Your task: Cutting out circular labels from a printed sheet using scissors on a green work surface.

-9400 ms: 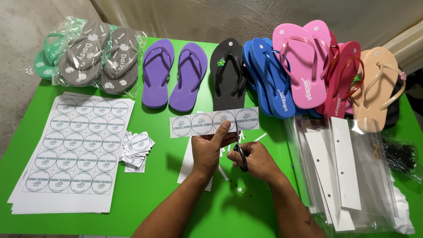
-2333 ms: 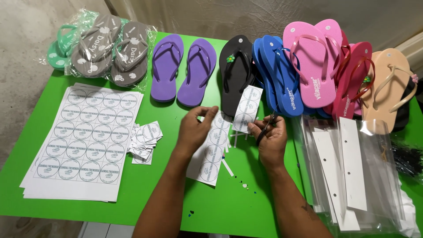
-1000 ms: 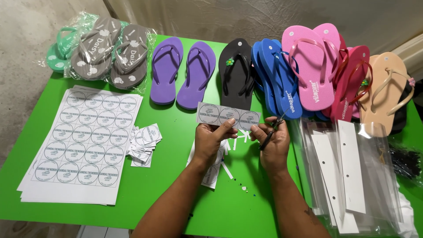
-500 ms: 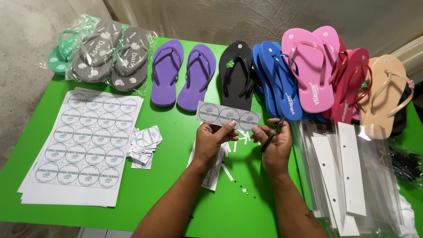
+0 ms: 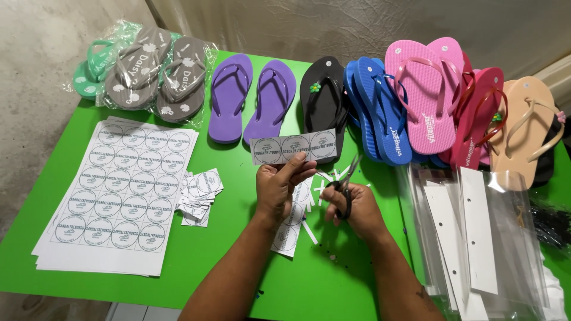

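A strip of round labels (image 5: pixel 294 147) is pinched in the grip of the left hand (image 5: pixel 284 185), held above the green bench (image 5: pixel 232 238). Black scissors (image 5: pixel 345 185) are clasped by the right hand (image 5: pixel 357 208), blades seemingly slightly parted. Cut labels (image 5: pixel 199 189) lie left, beside printed sheets (image 5: pixel 119 190); flip-flops (image 5: pixel 262 98) are lined behind.

Open green tabletop (image 5: pixel 238 261) along the near edge, between the stack of white printed label sheets (image 5: pixel 119 190) at left and the pile of clear plastic sleeves with white card strips (image 5: pixel 476 238) at right. Blocked at the far side by a row of rubber flip-flops (image 5: pixel 380 107). Narrow gap beside the small heap of cut square labels (image 5: pixel 199 190).
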